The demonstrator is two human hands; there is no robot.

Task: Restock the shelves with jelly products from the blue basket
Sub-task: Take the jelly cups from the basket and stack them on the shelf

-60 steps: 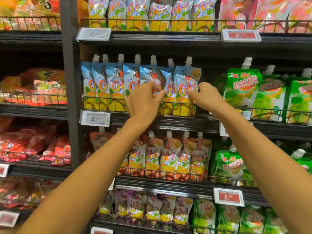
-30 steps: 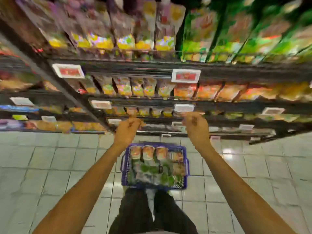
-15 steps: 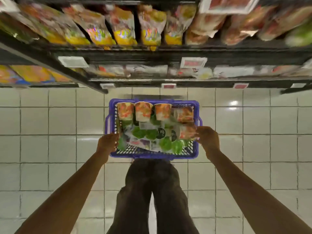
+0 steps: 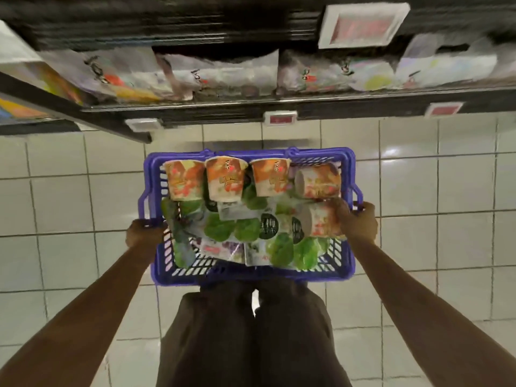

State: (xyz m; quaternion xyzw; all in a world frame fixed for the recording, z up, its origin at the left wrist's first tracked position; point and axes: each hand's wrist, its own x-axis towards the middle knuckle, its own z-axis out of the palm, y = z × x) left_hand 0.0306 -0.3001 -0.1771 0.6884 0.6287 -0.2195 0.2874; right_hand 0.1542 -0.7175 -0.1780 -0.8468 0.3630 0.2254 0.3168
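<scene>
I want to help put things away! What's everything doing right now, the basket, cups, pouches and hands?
blue basket: full, gripped on both sides
left hand: grips the basket's left rim
right hand: grips the basket's right rim
three cups: in a row along the far wall
two cups: lying on their sides
green pouches: lying flat
bottom shelf: stocked with pale packs

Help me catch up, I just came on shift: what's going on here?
A person stands before the shelves, looking down into a blue basket of jelly cups and green pouches. The left hand grips the basket's left rim. The right hand is at the right rim, fingers against a cup lying on its side; whether it grips rim or cup is unclear. No product is clear of the basket yet.
</scene>
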